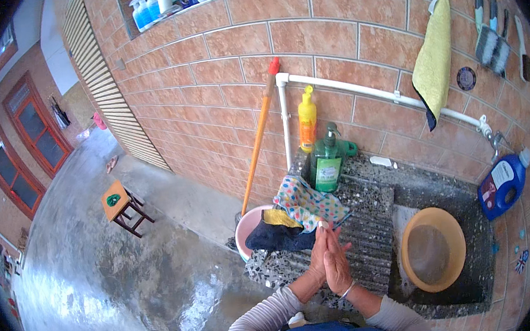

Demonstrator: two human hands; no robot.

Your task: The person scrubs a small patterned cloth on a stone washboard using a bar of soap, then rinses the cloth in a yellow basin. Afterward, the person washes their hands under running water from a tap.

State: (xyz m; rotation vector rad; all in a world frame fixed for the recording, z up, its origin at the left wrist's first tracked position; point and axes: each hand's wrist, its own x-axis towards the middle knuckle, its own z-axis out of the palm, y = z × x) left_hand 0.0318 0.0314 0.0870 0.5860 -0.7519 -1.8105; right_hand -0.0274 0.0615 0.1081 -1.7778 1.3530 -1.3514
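Note:
My left hand [320, 253] and my right hand [337, 265] press together, palm to palm, above the ribbed stone washboard [370, 232]. A small whitish piece [323, 224] shows at the fingertips; whether it is held cannot be told. Just beyond the fingers lies a white cloth with coloured dots [313, 201]. Beside it, a dark blue and yellow cloth [275, 233] rests at the counter's left edge. To the right, an orange-yellow basin [408, 259] with cloudy water stands in the dark stone sink [479, 260].
A green pump bottle [326, 167] and a yellow bottle [307, 119] stand by the wall. A blue detergent bottle [503, 187] is right of the sink, near the tap [497, 140]. A pink basin [242, 233] sits left of the counter; a stool [117, 202] stands farther left.

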